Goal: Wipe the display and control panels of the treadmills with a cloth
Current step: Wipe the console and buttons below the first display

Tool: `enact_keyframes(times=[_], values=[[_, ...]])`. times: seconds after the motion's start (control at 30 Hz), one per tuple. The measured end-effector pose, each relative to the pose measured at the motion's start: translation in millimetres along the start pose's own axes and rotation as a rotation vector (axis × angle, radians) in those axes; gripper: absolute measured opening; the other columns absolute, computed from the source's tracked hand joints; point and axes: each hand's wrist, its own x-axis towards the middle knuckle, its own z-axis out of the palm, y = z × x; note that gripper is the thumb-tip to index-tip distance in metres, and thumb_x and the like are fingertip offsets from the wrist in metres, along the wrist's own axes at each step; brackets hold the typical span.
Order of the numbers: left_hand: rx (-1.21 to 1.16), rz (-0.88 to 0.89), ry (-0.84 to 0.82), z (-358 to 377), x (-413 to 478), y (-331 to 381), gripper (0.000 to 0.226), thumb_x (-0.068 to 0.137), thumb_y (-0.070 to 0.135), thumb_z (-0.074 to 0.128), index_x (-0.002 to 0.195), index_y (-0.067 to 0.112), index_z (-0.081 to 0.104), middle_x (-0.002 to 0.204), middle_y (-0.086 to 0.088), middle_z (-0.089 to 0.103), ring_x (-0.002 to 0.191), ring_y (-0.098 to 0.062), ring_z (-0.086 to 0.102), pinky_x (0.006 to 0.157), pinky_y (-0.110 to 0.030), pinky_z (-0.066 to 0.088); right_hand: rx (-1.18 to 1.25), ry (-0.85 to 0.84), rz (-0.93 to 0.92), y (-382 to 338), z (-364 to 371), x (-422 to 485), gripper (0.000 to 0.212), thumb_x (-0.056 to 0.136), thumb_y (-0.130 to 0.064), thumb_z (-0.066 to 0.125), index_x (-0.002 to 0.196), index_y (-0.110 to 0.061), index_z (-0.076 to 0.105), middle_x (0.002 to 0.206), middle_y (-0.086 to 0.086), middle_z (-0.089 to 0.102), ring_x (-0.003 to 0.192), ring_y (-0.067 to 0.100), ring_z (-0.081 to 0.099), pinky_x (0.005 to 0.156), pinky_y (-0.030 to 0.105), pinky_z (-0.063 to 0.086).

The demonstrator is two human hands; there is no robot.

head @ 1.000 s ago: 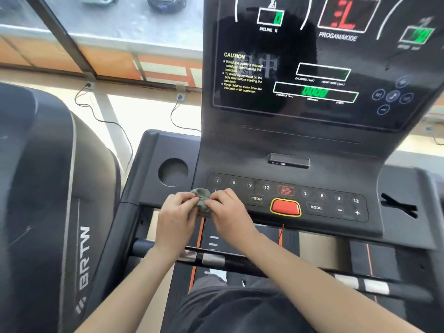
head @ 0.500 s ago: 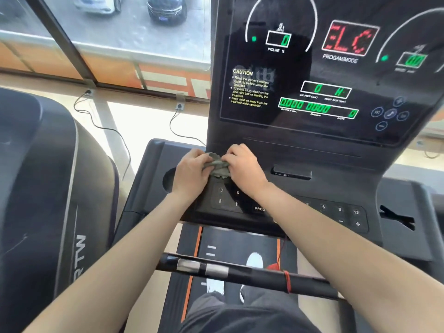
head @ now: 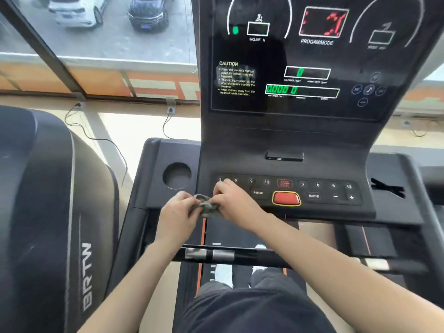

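Treadmill console (head: pixel 288 145) beside sunlit window (head: pixel 101 39)

Display (head: pixel 300 68): CAUTION, INCLINE %, PROGAM/MODE, green 0000 0. Control panel (head: pixel 288 191): 3 6 9 12 twice, PROG, MODE, −, +. Neighbouring treadmill (head: pixel 48 212): BRTW.

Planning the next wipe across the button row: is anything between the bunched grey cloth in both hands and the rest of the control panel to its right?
Nothing visible blocks it. The bunched grey cloth, pinched between the left hand and right hand, sits at the dark control panel's left end. Only the raised red oval button lies along that path.
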Motion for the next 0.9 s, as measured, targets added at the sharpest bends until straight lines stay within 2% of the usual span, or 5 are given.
enact_keyframes(times=[0.27,0.5,0.67,0.8,0.9], values=[[-0.414,-0.084,-0.259,4.9,-24.2,30.3,0.017,0.086,0.038,0.069,0.079,0.024,0.073,0.081,0.008,0.07,0.079,-0.01,0.064,0.074,-0.033,0.052,0.802,0.135,0.704,-35.2,-32.8,-93.0,0.017,0.091,-0.005,0.067,0.1,-0.016,0.076,0.094,-0.01,0.076,0.089,0.001,0.069,0.084,0.016,0.051],[-0.775,-0.207,-0.523,25.2,-35.7,92.4,0.03,0.104,0.022,0.057,0.077,0.013,0.065,0.071,0.004,0.061,0.067,-0.01,0.052,0.065,-0.031,0.044,1.398,0.477,0.975,-52.7,-40.6,-149.9,0.016,0.1,-0.009,0.054,0.108,-0.005,0.067,0.1,0.007,0.072,0.093,0.016,0.064,0.083,0.029,0.053],[-0.903,-0.327,-0.575,41.3,-39.7,133.3,0.027,0.104,0.029,0.055,0.089,0.009,0.065,0.08,-0.002,0.065,0.077,-0.014,0.058,0.073,-0.033,0.048,1.292,0.506,0.869,-53.8,-51.0,-184.6,0.043,0.082,-0.008,0.073,0.123,-0.013,0.06,0.113,0.005,0.069,0.104,0.018,0.064,0.094,0.037,0.053],[-0.867,-0.312,-0.659,43.3,-46.9,161.5,0.034,0.095,0.041,0.068,0.097,0.007,0.065,0.078,-0.005,0.065,0.072,-0.016,0.06,0.063,-0.034,0.049,1.17,0.601,0.954,-55.7,-65.9,-207.4,0.008,0.093,-0.014,0.068,0.093,-0.022,0.071,0.09,0.003,0.072,0.084,0.015,0.064,0.077,0.034,0.051],[-0.859,-0.219,-0.806,46.5,-66.9,171.4,0.034,0.083,0.014,0.083,0.11,0.008,0.063,0.09,-0.003,0.07,0.081,-0.017,0.066,0.071,-0.036,0.055,1.13,0.659,1.037,-66.2,-75.6,-236.4,0.031,0.098,-0.029,0.061,0.074,-0.01,0.067,0.068,0.004,0.061,0.065,0.017,0.054,0.066,0.034,0.045]])
